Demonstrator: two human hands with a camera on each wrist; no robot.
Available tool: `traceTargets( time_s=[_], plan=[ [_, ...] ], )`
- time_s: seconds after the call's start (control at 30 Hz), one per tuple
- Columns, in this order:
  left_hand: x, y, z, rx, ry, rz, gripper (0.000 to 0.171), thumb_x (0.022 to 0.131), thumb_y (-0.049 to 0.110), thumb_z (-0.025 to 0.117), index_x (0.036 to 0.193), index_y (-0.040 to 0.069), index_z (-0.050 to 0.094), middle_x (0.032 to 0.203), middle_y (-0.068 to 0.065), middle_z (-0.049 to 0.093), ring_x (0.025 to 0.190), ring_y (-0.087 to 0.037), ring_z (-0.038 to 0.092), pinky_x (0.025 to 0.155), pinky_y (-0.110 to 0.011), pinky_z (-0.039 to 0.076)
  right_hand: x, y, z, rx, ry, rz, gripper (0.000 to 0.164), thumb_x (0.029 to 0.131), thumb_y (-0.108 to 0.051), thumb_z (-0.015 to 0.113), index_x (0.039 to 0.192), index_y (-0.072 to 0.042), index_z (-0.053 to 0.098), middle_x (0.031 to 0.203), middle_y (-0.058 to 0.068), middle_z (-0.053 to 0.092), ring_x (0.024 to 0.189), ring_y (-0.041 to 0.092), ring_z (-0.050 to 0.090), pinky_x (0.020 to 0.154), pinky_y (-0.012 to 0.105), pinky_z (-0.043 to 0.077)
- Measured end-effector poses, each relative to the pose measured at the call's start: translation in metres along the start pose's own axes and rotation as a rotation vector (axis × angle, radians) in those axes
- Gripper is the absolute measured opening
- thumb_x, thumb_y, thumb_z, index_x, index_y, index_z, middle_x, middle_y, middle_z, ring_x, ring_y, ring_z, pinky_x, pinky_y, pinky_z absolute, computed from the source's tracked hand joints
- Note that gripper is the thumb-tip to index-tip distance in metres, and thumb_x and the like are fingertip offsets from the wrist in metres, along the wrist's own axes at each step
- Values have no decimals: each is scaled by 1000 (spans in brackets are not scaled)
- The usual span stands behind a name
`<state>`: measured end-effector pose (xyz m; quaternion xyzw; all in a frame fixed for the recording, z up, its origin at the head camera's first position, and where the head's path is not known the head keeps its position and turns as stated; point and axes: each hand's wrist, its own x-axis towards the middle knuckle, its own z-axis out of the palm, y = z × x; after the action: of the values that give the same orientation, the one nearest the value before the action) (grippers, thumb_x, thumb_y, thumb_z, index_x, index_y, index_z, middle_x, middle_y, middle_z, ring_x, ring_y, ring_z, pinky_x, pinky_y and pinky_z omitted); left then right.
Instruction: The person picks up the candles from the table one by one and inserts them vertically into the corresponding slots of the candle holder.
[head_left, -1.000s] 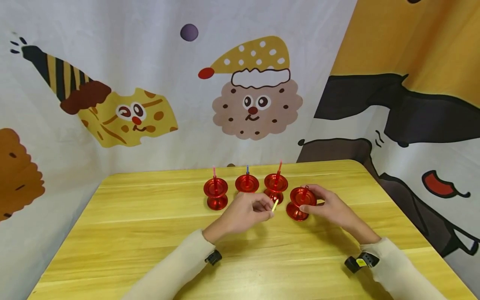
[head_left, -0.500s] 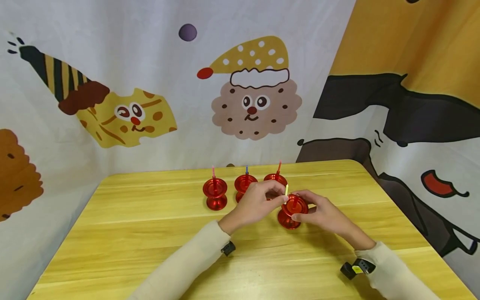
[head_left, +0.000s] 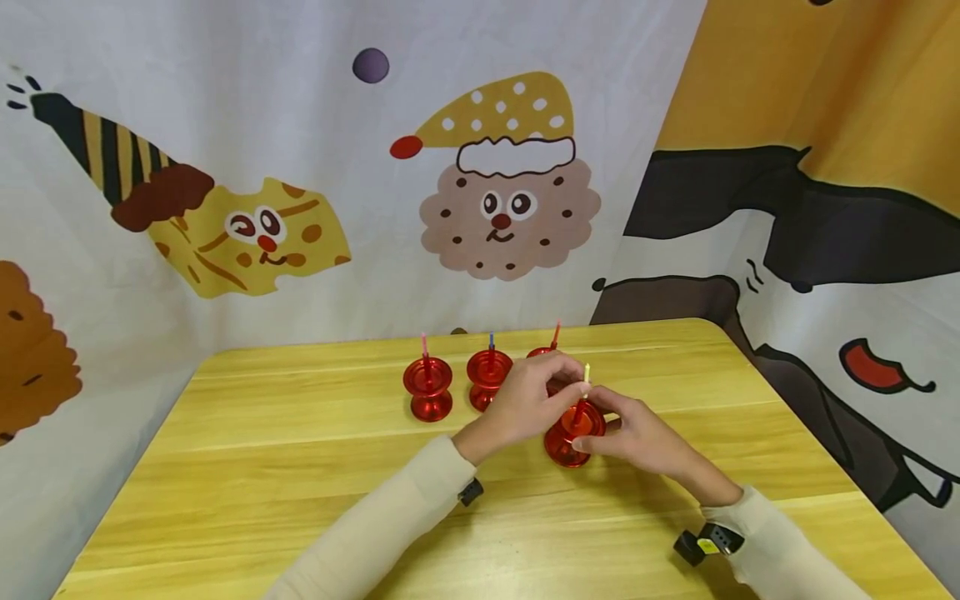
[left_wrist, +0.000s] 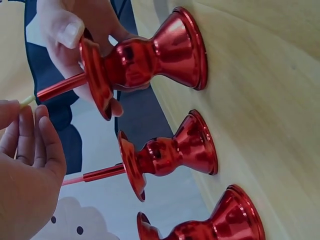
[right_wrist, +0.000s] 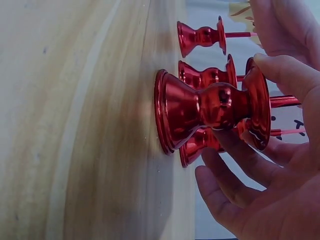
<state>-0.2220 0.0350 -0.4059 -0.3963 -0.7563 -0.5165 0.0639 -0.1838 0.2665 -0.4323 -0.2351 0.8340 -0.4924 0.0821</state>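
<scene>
My left hand (head_left: 521,398) pinches a thin yellow candle (head_left: 587,377) between thumb and fingertips. The candle's lower end meets the mouth of the red tube (left_wrist: 62,86) on a shiny red candle holder (head_left: 567,448); how deep it sits I cannot tell. My right hand (head_left: 641,433) grips that holder by its dish (right_wrist: 259,102), thumb on the rim and fingers round the far side. The holder's base is on or just above the table, slightly tilted in the head view. Behind my left hand, another holder with a red candle (head_left: 556,335) is mostly hidden.
To the left along the back stand two matching holders, one with a pink candle (head_left: 424,345), one with a blue candle (head_left: 491,341). The wooden table (head_left: 300,467) ends at a printed curtain (head_left: 300,100) behind. Both wrists carry small black cameras (head_left: 471,492).
My right hand has brought the holder left and nearer to me. My left hand has moved right, turned the yellow candle upright and brought it to the holder's tube.
</scene>
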Motion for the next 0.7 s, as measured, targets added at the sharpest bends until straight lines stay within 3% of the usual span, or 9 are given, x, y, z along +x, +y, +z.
traceTargets(
  time_s=[0.43,0.7],
  plan=[
    [-3,-4,1,64,-16,52,7,106,10,75,110,4,75,106,-5,74,94,-11,69,85,-19,55,-2,1,0,-40,10,7,65,99,-18,85,153,4,56,139,17,69,123,35,67,93,32,61],
    [-2,-4,2,162,-25,82,9,107,12,74,112,5,76,108,-4,74,95,-13,68,86,-19,54,-1,1,0,-43,13,11,64,99,-19,86,151,4,58,140,17,68,124,35,66,93,32,61]
  ],
)
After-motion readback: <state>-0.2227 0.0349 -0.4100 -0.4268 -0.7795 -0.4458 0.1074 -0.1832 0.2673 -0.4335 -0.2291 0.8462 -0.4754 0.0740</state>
